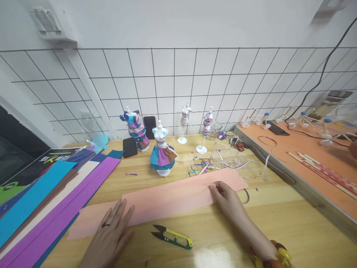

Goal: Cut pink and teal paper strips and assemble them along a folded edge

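Note:
A long pink strip of paper (167, 195) lies slantwise across the wooden table in front of me. My left hand (113, 227) rests flat on its left part, fingers spread, with a dark ring on one finger. Near the strip's right end, my right hand (223, 195) pinches the paper between thumb and fingertips. Yellow and green thread snips (173, 237) lie just below the strip, blades pointing left. Beyond the strip stands a small white dress form (161, 149) in a blue, purple and brown skirt. A second dressed form (136, 128) is behind it, to the left.
Coloured paper strips (69, 208) are stacked at the left. Two more dress forms (184, 121) stand toward the wall, near scraps (205, 165) and clear plastic (237, 160). Phones (130, 147) lie at the back. At right, an orange tabletop (306, 156) holds sticks and small wheeled models.

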